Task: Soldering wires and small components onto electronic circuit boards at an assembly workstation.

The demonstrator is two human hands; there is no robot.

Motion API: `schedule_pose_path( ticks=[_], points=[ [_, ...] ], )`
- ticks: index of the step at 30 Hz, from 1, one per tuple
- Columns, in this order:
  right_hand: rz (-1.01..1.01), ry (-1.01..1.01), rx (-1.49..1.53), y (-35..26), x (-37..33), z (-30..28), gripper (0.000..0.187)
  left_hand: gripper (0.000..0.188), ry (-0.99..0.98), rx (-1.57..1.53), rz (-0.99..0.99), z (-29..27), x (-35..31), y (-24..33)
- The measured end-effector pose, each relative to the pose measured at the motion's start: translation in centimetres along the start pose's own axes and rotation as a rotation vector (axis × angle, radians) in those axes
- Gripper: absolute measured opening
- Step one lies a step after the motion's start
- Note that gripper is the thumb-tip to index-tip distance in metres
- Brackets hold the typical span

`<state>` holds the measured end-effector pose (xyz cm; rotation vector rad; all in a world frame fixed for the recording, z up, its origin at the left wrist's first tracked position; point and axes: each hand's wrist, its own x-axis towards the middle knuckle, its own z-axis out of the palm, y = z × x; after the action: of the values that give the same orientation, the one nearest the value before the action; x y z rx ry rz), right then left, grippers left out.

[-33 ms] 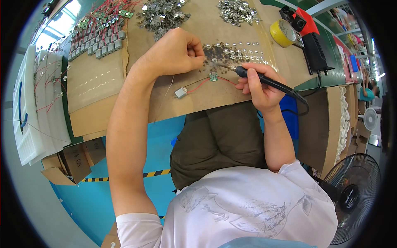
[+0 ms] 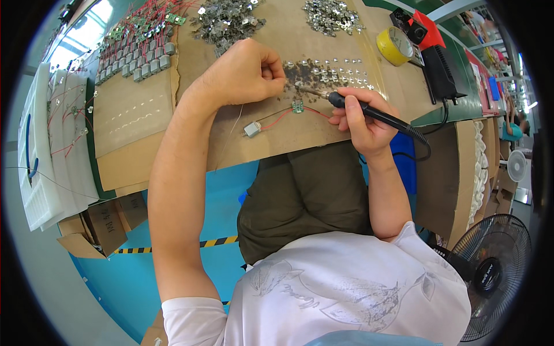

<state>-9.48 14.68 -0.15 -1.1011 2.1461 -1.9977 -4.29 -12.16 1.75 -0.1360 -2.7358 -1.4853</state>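
My right hand [image 2: 366, 127] grips the black handle of a soldering iron [image 2: 395, 120], whose tip points left over a dark, scorched patch of the cardboard [image 2: 225, 151]. Close to that tip, my left hand [image 2: 242, 75] is closed in a pinch. A thin solder wire [image 2: 235, 123] trails down from beneath it; the pinched end is hidden by the fingers. Just below the tip lies a small green circuit board [image 2: 298, 106], joined by thin wires to a small silver motor [image 2: 252, 129]. Rows of small metal tabs [image 2: 340, 72] stand beyond the iron.
Heaps of metal tabs [image 2: 228, 26] lie at the back. Many wired motors [image 2: 138, 60] stand at far left. Yellow tape [image 2: 395, 46] and a black power unit [image 2: 443, 72] sit at right. The iron's cable [image 2: 428, 151] loops past the table edge; a fan [image 2: 490, 277] stands lower right.
The loose solder wire below my left hand hangs a little differently and shows further down. Both hands and the iron have hardly moved.
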Motion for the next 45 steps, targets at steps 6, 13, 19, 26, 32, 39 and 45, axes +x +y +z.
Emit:
schedule_pose_path(
  ticks=[6, 13, 19, 26, 32, 39, 45],
  points=[
    [-0.018, -0.007, -0.015, 0.1, 0.1, -0.1, 0.013, 0.011, -0.016, 0.005, -0.015, 0.0, 0.1, 0.0],
    [-0.010, -0.003, -0.011, -0.1, 0.0, 0.0, 0.013, 0.012, -0.020, 0.046, 0.012, 0.0, 0.0, -0.2],
    [-0.008, -0.007, -0.023, -0.1, 0.0, -0.1, 0.013, 0.014, -0.037, 0.081, 0.026, 0.0, 0.1, -0.2],
    [-0.043, 0.034, 0.100, 0.4, -0.3, -0.4, 0.017, 0.012, -0.018, -0.016, 0.014, -0.3, 0.3, -0.4],
    [-0.171, 0.084, 0.030, -0.2, 0.4, -0.1, 0.021, 0.012, 0.011, -0.067, -0.073, -0.6, 0.1, 0.1],
    [-0.350, -0.050, -0.232, -1.5, 0.4, 0.2, 0.041, 0.013, 0.005, -0.105, -0.061, -0.3, -0.1, 0.3],
    [-0.067, 0.031, 0.126, 0.4, 0.1, -0.8, 0.023, 0.013, -0.017, -0.037, -0.036, -0.2, 0.2, 0.1]
  ],
)
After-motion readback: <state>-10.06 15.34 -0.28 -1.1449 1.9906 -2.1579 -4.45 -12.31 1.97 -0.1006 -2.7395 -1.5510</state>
